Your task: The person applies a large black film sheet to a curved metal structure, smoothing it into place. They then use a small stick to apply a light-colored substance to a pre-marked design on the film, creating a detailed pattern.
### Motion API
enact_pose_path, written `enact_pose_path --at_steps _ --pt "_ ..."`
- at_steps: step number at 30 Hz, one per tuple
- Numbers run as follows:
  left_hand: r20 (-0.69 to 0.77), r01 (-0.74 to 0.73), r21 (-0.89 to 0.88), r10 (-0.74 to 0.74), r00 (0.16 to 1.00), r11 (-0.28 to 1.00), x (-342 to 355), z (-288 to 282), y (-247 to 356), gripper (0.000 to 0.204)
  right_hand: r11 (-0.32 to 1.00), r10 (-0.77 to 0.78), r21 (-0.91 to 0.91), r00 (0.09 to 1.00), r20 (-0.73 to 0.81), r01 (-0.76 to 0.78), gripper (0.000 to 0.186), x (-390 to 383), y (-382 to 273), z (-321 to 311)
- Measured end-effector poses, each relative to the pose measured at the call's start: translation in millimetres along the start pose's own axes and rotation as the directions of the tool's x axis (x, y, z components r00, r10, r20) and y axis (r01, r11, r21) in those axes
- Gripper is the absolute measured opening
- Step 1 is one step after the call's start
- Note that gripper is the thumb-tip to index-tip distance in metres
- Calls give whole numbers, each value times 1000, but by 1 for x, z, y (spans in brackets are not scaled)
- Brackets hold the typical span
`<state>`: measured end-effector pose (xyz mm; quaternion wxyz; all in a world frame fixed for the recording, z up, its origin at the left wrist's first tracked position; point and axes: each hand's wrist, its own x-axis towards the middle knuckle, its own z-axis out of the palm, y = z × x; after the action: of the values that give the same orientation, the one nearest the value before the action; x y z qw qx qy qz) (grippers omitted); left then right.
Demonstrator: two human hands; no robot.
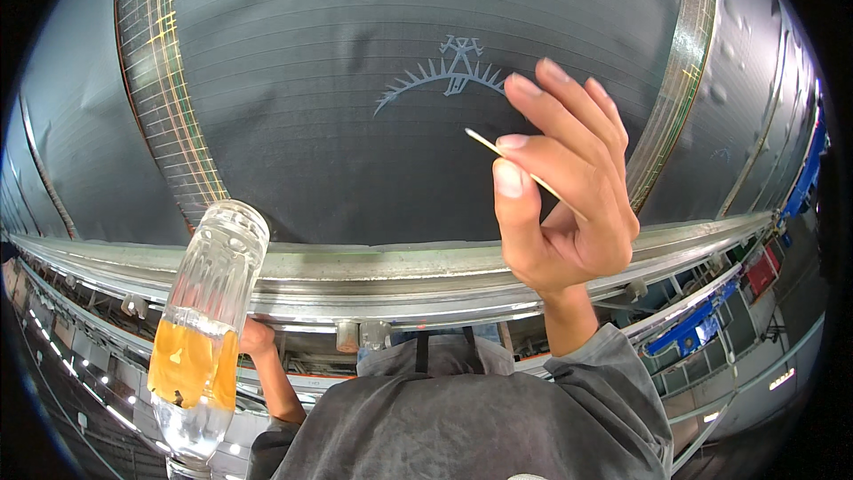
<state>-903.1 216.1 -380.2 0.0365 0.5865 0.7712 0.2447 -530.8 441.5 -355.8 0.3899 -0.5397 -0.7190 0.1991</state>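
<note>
My right hand (577,187) is raised over a dark grey sheet and pinches a thin pale wooden stick (481,140) between thumb and forefinger. The stick's small whitish tip points up and left, and the other fingers are loosely curled. Just beyond it, a blue-grey spiked arc design (429,76) lies on the dark sheet (355,160); my fingertips cover its right end in this view. My left hand (257,336) is low beside the table's near edge, partly behind a clear bottle (193,360). Its fingers are hidden.
The ribbed bottle has a yellow label and holds clear liquid; its base meets the near edge at the left. A pale metal rail (400,260) runs along this edge. Bands of coloured threads (164,62) flank the sheet. Blue and red objects (693,329) sit low at the right.
</note>
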Motion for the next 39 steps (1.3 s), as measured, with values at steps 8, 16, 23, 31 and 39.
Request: enact_pose_path --at_steps 8,16,23,31,39 --pt "-60 85 -17 -86 995 996 -3 0 13 19 865 270 404 955 123 -297 17 -26 -35 3" --pt "431 256 -484 -27 902 837 25 -5 166 38 620 237 583 834 498 -525 16 -57 -81 0" --pt "502 367 -618 -10 865 696 34 13 184 16 537 280 554 754 594 -636 11 -71 -88 -5" --pt "613 214 -577 244 752 788 43 4 162 15 720 71 345 558 827 -603 8 -57 -76 -21" --pt "552 145 -449 146 821 882 48 -25 124 42 838 236 272 763 602 -473 12 -34 -72 -9"
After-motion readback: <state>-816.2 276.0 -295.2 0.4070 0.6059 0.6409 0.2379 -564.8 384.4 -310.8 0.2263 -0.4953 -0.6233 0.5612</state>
